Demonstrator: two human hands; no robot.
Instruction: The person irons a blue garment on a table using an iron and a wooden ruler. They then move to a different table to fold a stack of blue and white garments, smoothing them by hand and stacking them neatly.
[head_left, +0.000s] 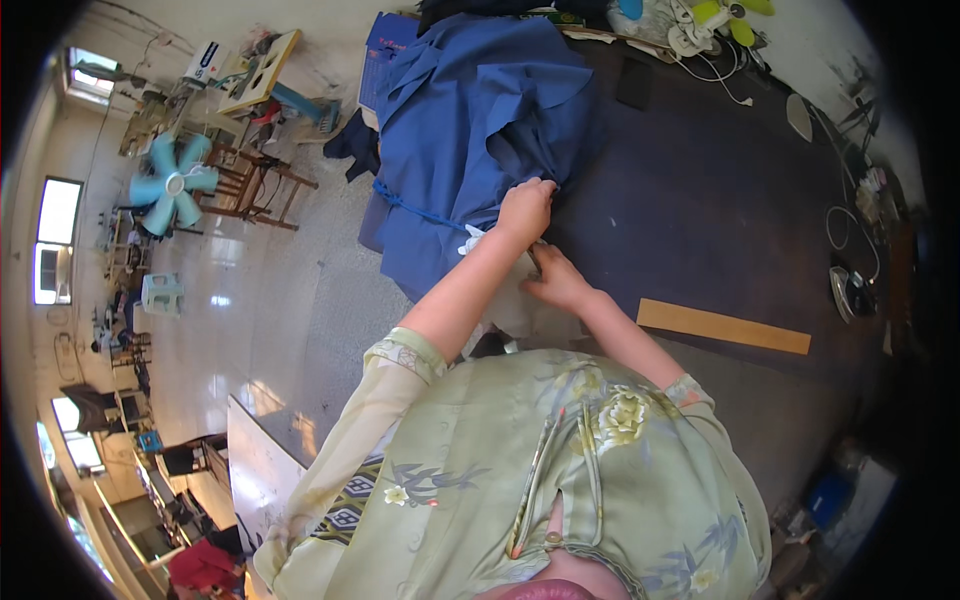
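Note:
A large heap of blue fabric (450, 112) lies bunched over the left part of a dark-covered table (720, 202). My left hand (525, 211) grips the folds at its near right side, fingers curled down into the cloth. Just below it, my right hand (561, 279) is bent at the table's near edge. Something small and dark shows by its fingertips, too hidden to name. A blue cord (420, 210) runs across the fabric toward a white scrap (471, 240) beside my left forearm.
A tan strip (724, 326) lies along the near table edge. Farther right stands an iron (851, 292) with its cord. A dark flat rectangular object (634, 82) and a small green-bladed fan (720, 26) are at the back. Leftward are a blue fan (174, 184) and a stool (162, 292).

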